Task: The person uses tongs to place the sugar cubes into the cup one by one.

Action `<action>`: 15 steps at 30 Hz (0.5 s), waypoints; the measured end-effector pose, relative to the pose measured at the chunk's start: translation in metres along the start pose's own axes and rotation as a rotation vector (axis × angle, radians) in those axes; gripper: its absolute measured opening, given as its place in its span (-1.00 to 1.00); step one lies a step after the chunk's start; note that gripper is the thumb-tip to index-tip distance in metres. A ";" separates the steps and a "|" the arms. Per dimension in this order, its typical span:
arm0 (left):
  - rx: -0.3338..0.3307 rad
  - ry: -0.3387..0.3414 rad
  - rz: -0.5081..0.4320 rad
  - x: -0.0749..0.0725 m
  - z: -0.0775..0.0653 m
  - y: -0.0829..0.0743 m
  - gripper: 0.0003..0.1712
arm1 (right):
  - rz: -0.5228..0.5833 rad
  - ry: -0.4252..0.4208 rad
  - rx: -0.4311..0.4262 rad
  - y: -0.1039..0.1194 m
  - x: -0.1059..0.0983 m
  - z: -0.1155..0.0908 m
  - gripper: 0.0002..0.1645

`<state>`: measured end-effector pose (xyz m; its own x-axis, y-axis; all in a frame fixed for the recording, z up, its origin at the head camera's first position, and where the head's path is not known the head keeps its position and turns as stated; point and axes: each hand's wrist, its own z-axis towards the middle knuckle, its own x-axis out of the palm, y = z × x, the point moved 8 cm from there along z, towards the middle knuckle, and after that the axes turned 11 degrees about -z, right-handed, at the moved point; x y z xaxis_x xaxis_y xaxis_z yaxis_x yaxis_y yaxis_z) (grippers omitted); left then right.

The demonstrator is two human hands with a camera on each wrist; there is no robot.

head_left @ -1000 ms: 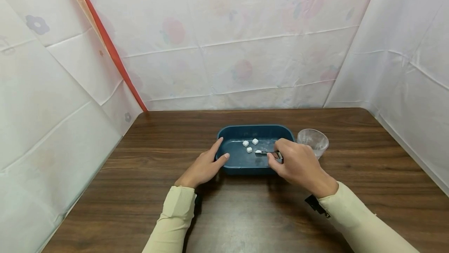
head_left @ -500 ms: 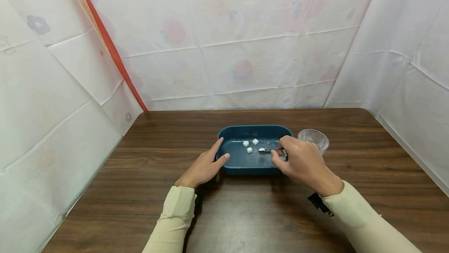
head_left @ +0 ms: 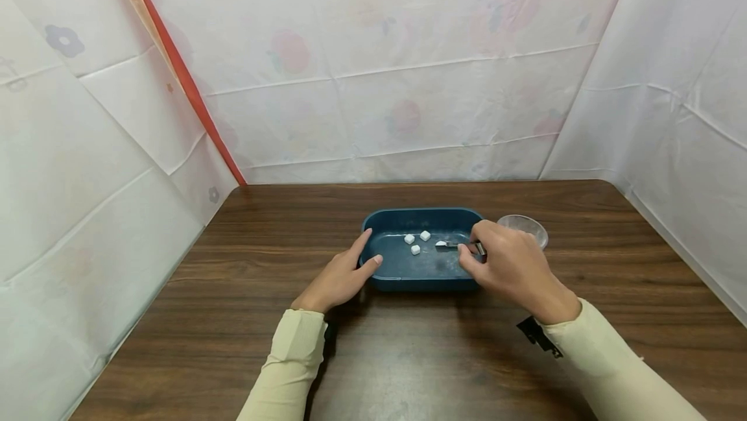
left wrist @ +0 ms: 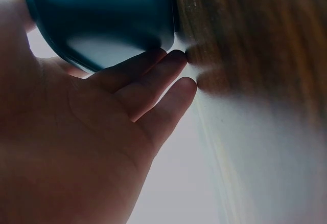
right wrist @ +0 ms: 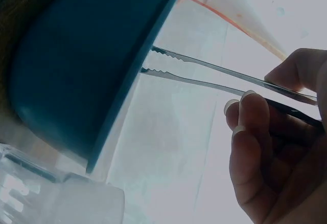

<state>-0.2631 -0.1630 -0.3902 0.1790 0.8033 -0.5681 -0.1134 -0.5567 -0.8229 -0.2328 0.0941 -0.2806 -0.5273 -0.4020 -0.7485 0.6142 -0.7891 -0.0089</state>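
My left hand (head_left: 338, 278) holds the left end of a dark blue tray (head_left: 423, 283), thumb and forefinger over its rim. Against the outer wall lie the other fingers, as the left wrist view shows. Above the tray, my right hand (head_left: 513, 268) grips slim metal tongs (right wrist: 219, 70) with serrated tips. At those tips a white cube (head_left: 440, 244) shows in the head view; the tray's wall hides it from the right wrist camera. Three more white cubes (head_left: 415, 250) sit on the tray floor, left of the tongs.
Just right of the tray stands a clear glass cup (head_left: 530, 225), partly hidden by my right hand. The wooden tabletop (head_left: 280, 226) runs back to pale patterned sheeting (head_left: 362, 116), which also closes in both sides.
My right hand has moved right and slightly away from me with the tongs and the white cube, covering more of the glass cup. The left hand and tray have stayed put.
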 end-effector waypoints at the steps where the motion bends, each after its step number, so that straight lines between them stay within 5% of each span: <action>1: -0.001 0.000 -0.001 0.000 0.000 0.000 -0.16 | 0.000 -0.004 -0.001 0.000 -0.001 0.000 -0.69; 15: -0.002 -0.004 0.004 0.000 0.000 -0.001 -0.13 | -0.041 -0.014 0.040 -0.008 -0.013 0.003 -0.73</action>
<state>-0.2626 -0.1627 -0.3889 0.1748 0.8017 -0.5716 -0.1124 -0.5605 -0.8205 -0.2324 0.1042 -0.2692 -0.5601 -0.3755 -0.7384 0.5682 -0.8228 -0.0126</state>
